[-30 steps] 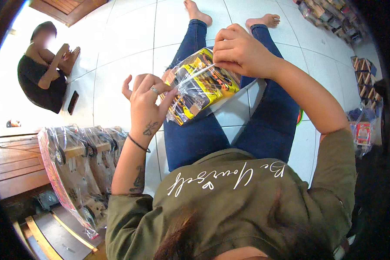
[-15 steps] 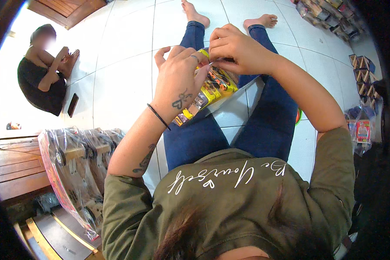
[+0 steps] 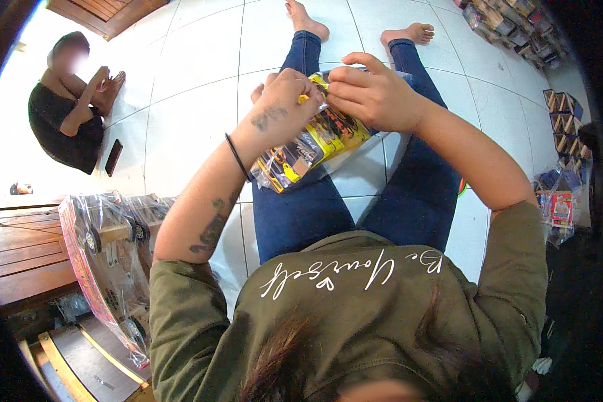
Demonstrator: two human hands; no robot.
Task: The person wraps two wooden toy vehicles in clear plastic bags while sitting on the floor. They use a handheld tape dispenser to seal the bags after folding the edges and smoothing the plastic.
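The left hand (image 3: 280, 104) and right hand (image 3: 375, 97) meet at a plastic-wrapped yellow package (image 3: 305, 155) over blue jeans (image 3: 301, 218); toward the tiled floor's (image 3: 201, 100) left edge, a phone (image 3: 113, 158) lies beside a seated person (image 3: 60, 117).

A flat pack (image 3: 308, 153) is seen over the left leg of the jeans (image 3: 305, 214), tilted so that its near left end is set above that leg and its far right end is turned toward the right leg. It is printed in bright yellow and dark blue, with patches of brown and orange. It is enclosed in a clear wrap (image 3: 269, 175), by which glare and creases are shown, most plainly at the near left end. The wrap's upper edge is pinched between the left fingers (image 3: 303, 86) and the right fingers (image 3: 345, 90), by which the pack's far part is partly hidden.
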